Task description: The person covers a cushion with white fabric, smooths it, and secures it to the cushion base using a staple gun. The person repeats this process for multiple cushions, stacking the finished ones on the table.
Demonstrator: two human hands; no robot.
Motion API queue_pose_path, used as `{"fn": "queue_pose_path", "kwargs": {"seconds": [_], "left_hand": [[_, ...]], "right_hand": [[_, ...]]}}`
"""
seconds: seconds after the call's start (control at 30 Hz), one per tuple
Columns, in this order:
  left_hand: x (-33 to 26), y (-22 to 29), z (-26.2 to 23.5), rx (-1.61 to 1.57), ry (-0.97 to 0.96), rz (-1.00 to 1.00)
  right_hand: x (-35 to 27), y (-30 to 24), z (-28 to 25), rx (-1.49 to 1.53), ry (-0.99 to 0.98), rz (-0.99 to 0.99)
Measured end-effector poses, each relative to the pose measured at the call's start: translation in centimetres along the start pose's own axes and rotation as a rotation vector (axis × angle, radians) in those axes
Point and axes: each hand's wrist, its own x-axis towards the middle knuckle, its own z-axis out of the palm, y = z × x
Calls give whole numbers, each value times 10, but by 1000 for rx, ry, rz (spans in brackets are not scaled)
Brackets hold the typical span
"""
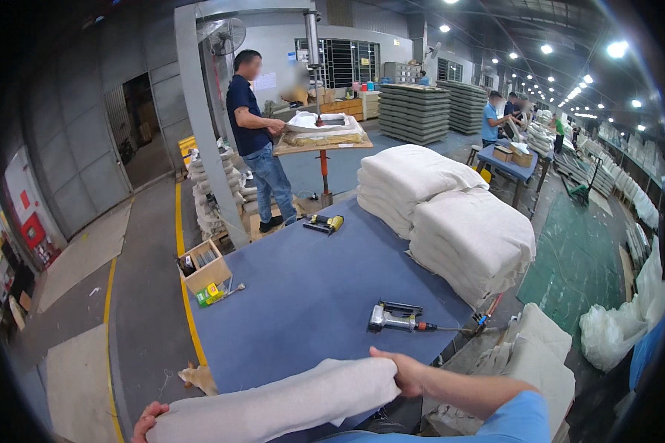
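Note:
A long off-white fabric-covered cushion pad (pixel 273 404) spans the near edge of the blue-topped table (pixel 288 295), seen mostly edge-on. My left hand (pixel 149 422) grips its left end, with only the fingers showing. At the other end, my right hand (pixel 408 373) is closed round the corner, thumb on top. Just beyond that hand lies a silver pneumatic staple gun (pixel 394 319) joined to an air hose. A second staple gun, yellow and black (pixel 324 224), rests at the table's far edge.
Cushion stacks (pixel 469 240) fill the table's right side, with more pale pads (pixel 528 362) beside my right arm. A wooden box (pixel 203 266) and a small green-yellow carton (pixel 209 295) sit at the left edge. Beyond a grey post (pixel 210 125), a person (pixel 255 140) works at a press.

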Motion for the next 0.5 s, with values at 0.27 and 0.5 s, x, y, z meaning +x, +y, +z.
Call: {"fn": "queue_pose_path", "kwargs": {"seconds": [0.27,0.5], "left_hand": [[-51,6,-7,-131,258,-278],[-95,22,-4,131,418,-488]], "right_hand": [[5,-39,50,-482,-133,208],[-8,-59,61,-633,-111,286]]}}
